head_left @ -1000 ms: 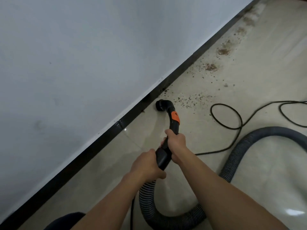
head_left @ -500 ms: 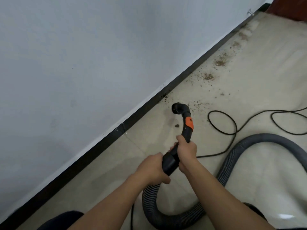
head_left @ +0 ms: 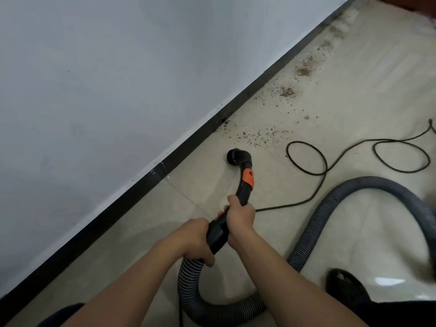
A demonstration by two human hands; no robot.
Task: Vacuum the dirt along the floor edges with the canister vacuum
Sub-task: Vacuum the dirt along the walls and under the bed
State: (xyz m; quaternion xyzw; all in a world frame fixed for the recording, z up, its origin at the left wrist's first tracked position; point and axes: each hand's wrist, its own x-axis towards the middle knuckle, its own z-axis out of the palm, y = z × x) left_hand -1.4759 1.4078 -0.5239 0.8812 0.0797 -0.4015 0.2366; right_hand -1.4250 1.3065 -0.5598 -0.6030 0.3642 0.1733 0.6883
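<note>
Left hand point(head_left: 195, 239), as I see it from the head camera, is wrapped round the cuff where the ribbed hose point(head_left: 313, 232) meets the black wand point(head_left: 244, 192). The right hand point(head_left: 240, 218) grips the wand just ahead, below its orange collar point(head_left: 248, 177). The nozzle point(head_left: 234, 156) sits low near the black baseboard point(head_left: 188, 142); I cannot tell if it touches the floor. Dirt point(head_left: 259, 135) lies just beyond it, with more patches further along the edge. A black cord point(head_left: 306, 159) loops to the right.
</note>
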